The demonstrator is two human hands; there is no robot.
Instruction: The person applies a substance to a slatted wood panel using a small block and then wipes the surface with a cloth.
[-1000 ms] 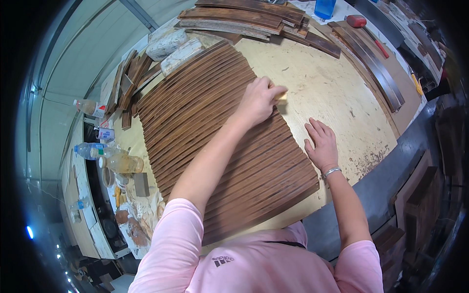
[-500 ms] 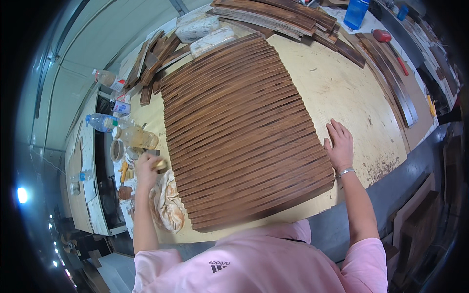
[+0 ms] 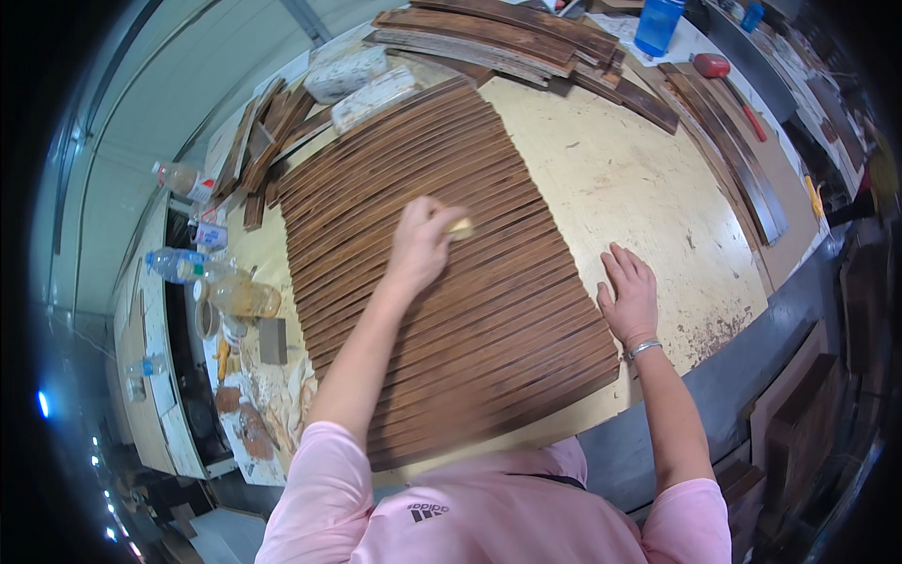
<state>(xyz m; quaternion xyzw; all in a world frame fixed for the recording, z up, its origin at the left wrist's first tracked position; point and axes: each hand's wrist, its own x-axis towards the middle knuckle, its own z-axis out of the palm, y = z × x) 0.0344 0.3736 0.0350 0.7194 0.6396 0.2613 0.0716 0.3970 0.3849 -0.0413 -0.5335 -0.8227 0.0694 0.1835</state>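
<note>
A row of dark brown wooden slats [image 3: 451,310] lies side by side across the pale yellow table [image 3: 648,179]. Over the middle of the slats, my left hand [image 3: 421,240] is closed around a small pale yellow pad [image 3: 460,228]; whether it is sponge or another material cannot be made out. The pad is at the slats' upper faces. My right hand [image 3: 629,293] rests on the table by the right ends of the slats, fingers stretched out and holding nothing. A stained cloth [image 3: 293,399] lies at the left, partly hidden by my left arm.
Bottles [image 3: 240,295] and a grey block [image 3: 272,340] stand along the left edge. Wrapped white bundles [image 3: 376,99] and stacked boards [image 3: 498,38] lie at the back. Long strips [image 3: 733,150], a red-handled tool [image 3: 754,122] and a blue bottle [image 3: 660,26] are at the right.
My left hand has moved from beside the cloth at the left, rightward and away from me, over the slats with the pad. The right hand stays by the slats' right ends.
</note>
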